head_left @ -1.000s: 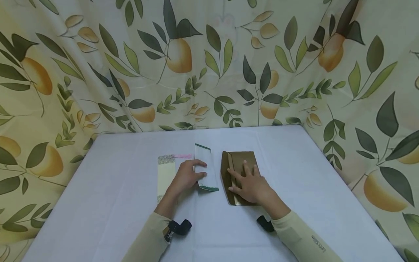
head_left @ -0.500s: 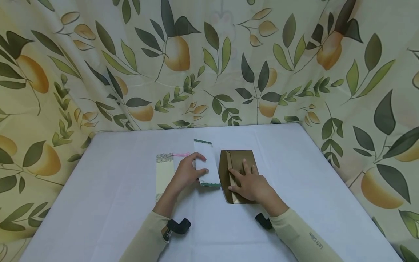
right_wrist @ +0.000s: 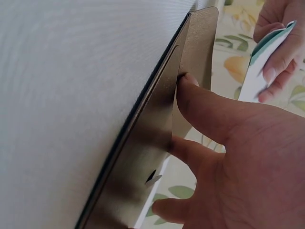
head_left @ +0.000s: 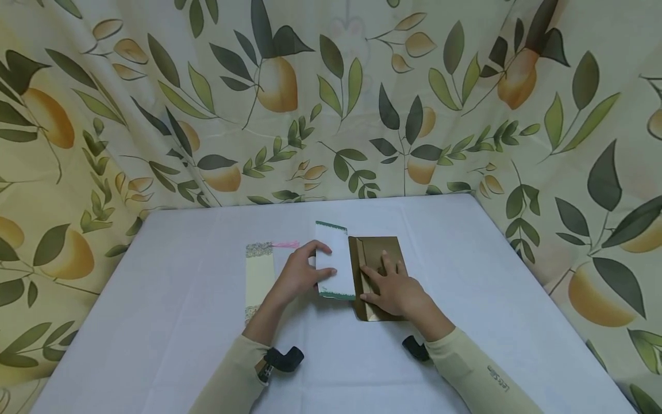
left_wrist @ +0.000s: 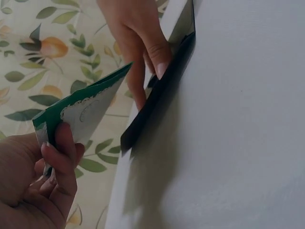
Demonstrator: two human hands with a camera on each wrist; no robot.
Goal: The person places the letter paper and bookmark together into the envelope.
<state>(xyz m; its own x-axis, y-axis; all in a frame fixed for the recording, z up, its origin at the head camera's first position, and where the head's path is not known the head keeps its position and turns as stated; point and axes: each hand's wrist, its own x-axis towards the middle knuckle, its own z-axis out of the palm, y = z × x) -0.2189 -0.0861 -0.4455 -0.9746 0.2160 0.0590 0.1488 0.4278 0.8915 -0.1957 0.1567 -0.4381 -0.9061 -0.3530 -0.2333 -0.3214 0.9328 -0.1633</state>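
Note:
My left hand pinches the near-left side of a folded white card with green trim along its short ends. In the left wrist view the card is held raised, its two leaves slightly apart. A gold-brown envelope lies on the table, flap side pointing left toward the card. On it rests my right hand, fingers spread, thumb and index finger at the lifted edge of its opening. The right wrist view shows the thumb at the base of the flap. The card's right edge overlaps the flap in the head view.
Left of the card lies a cream bookmark with patterned ends and a pink tassel, partly behind my left forearm. A white cloth covers the table. A curtain with fruit and leaves hangs behind it.
My left hand has carried the card to the right, up against the envelope's flap, and the card now shows more of its face. The right hand stays on the envelope.

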